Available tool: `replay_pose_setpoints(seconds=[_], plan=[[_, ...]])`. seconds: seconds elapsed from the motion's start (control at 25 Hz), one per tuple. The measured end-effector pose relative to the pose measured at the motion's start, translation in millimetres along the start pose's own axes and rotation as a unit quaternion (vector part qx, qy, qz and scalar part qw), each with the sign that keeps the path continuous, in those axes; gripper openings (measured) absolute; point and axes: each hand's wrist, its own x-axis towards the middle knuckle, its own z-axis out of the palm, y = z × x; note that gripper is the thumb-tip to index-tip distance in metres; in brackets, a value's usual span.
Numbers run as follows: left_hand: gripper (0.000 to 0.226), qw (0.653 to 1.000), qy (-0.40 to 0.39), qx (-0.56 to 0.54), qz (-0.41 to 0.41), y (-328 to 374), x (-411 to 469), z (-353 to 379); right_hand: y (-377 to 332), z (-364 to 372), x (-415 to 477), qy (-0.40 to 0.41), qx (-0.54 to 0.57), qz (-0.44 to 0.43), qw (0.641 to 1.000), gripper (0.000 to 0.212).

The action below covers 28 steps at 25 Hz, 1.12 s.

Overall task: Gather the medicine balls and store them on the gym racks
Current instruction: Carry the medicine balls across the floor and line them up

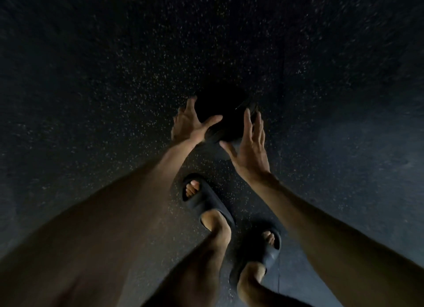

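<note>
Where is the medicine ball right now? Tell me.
In the head view, the medicine ball sits centre frame on the speckled floor, between the open left hand and right hand, ahead of the sandals.

Body as seen from head cam: bare limbs, dark slides.

Both forearms are seen bare, no sleeves, no watch or bands at the wrists. L hand [191,123] & R hand [249,150] are ungloved, no rings made out. Lower legs are bare too. Dark, chunky moulded slide sandals are worn: L slide [206,201] & R slide [259,254], each w/ one wide smooth strap over the foot and an open toe where toes are seen. Lighting is dim, so exact colour can't be told.
</note>
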Motion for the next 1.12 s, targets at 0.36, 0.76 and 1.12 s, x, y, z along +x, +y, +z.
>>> replay_pose_setpoints(seconds=[0.36,0.76,1.12], plan=[[0.098,0.997,-0.043,0.032,0.061,12,-4,-30,-63,-43,107,-0.068,-0.062,0.128,0.987,0.099],[0.097,0.997,-0.019,-0.052,-0.053,70,99,-74,-84,-81,204,-0.015,-0.026,0.054,0.998,0.077],[0.074,0.983,0.075,-0.117,-0.121,101,143,-103,-115,-84,228,-0.068,-0.113,-0.034,0.991,0.087]])
